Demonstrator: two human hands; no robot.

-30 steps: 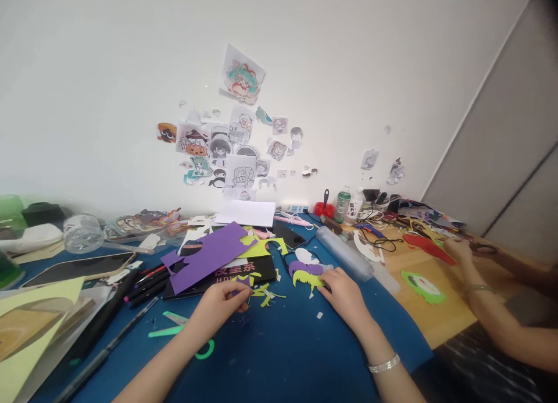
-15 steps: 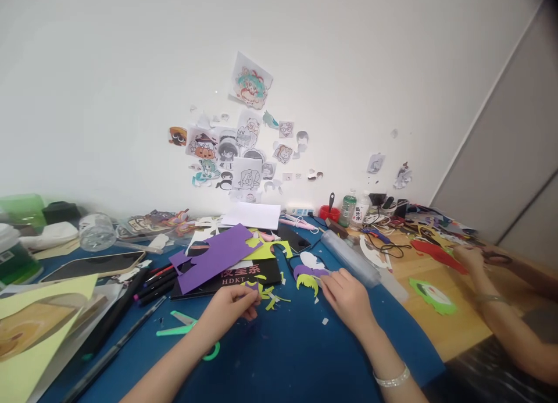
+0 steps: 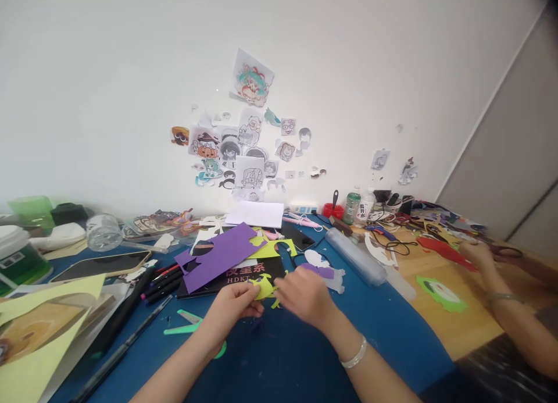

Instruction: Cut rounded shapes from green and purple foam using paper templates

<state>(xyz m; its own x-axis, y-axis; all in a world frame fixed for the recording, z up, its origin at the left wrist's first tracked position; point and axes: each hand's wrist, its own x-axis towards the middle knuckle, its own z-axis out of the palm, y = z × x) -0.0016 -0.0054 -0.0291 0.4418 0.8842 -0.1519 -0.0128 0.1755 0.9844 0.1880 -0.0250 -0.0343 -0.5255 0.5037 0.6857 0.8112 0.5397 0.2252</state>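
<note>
Between the thumb and fingers of my left hand [image 3: 238, 301] is a small yellow-green paper cutout [image 3: 264, 288], held just above the blue table. My right hand [image 3: 307, 295] is close beside it, fingers curled in and slightly blurred; its fingertips are near the cutout's right edge, and what they pinch is hidden. Behind my right hand lies a purple and white paper piece [image 3: 320, 270]. Green scissors [image 3: 182, 328] rest under my left forearm, partly covered. A purple paper sheet [image 3: 222, 256] with cut-out gaps lies over a black box [image 3: 244, 272].
Black markers [image 3: 163, 289], a phone [image 3: 100, 266] and yellow paper [image 3: 82, 298] lie to the left. A clear plastic roll [image 3: 355, 257] lies at right. On the wooden part, another person's hand [image 3: 477, 257] is near red paper [image 3: 444, 253] and a green cutout [image 3: 441, 293].
My right hand has moved left from the purple and white piece to my left hand. The yellow-green cutout that lay by that piece has gone from there; a similar one shows in my left hand.
</note>
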